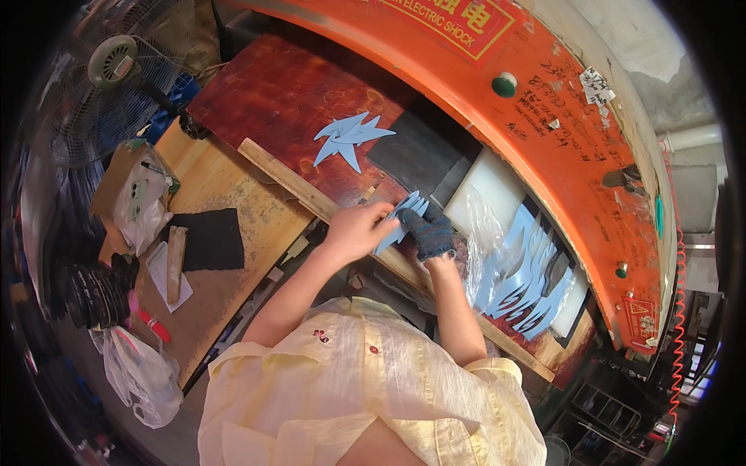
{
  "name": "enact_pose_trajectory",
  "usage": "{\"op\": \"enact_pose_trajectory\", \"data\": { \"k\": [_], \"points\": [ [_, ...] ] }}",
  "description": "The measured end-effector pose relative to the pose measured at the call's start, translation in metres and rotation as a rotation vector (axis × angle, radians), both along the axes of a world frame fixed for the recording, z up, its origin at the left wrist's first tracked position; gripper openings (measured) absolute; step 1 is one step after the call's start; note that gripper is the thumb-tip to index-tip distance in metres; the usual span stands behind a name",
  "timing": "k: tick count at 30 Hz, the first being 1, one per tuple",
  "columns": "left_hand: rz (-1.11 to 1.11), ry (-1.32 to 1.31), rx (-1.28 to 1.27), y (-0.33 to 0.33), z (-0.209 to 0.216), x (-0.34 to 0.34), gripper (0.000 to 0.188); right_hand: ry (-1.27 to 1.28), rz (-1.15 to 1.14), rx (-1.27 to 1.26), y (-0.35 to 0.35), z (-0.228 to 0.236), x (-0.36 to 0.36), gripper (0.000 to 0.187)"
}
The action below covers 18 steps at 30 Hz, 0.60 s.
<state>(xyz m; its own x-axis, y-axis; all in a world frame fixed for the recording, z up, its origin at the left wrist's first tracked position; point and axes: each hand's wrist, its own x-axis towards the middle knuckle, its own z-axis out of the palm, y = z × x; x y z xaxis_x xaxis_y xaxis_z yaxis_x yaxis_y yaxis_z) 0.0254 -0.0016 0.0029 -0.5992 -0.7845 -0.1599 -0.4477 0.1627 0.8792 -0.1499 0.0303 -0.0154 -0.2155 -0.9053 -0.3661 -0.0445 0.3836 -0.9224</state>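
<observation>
Between my two hands is a small stack of light-blue cut pieces (pixel 391 238) with pointed ends. My bare left hand (pixel 357 231) closes its thumb and fingers on the stack's left side. My right hand (pixel 431 234), in a dark knitted glove, grips the same stack from the right. Farther off on the red-brown board (pixel 272 85), several blue pointed pieces (pixel 347 137) lie overlapped in a loose pile. To my right, a light-blue cut-out sheet (pixel 509 268) with curved slots rests on a white board (pixel 491 182), partly under clear plastic film (pixel 483 229).
An orange machine beam (pixel 536 116) arches across the far side and right. A wooden strip (pixel 287 180) edges the board nearest me. On the left stand a wooden table (pixel 221 175) with a black sheet (pixel 206 238), an open carton (pixel 124 175) and a fan (pixel 113 62).
</observation>
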Motion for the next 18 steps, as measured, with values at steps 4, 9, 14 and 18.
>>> {"op": "enact_pose_trajectory", "data": {
  "k": [4, 9, 14, 18],
  "points": [
    [0.029, -0.328, -0.469, 0.007, -0.024, -0.031, 0.066, -0.073, -0.182, 0.142, -0.009, -0.021, 0.001, 0.033],
    [0.075, -0.261, -0.587, 0.002, -0.051, -0.046, 0.066, 0.116, -0.133, 0.073, -0.002, -0.012, -0.006, 0.032],
    [0.021, -0.268, -0.557, -0.006, -0.048, -0.042, 0.068, 0.455, -0.018, 0.077, 0.019, 0.008, -0.017, 0.039],
    [0.138, -0.104, -0.419, -0.048, -0.038, -0.025, 0.069, 0.731, 0.002, -0.001, 0.033, 0.011, -0.023, 0.044]
  ]
}}
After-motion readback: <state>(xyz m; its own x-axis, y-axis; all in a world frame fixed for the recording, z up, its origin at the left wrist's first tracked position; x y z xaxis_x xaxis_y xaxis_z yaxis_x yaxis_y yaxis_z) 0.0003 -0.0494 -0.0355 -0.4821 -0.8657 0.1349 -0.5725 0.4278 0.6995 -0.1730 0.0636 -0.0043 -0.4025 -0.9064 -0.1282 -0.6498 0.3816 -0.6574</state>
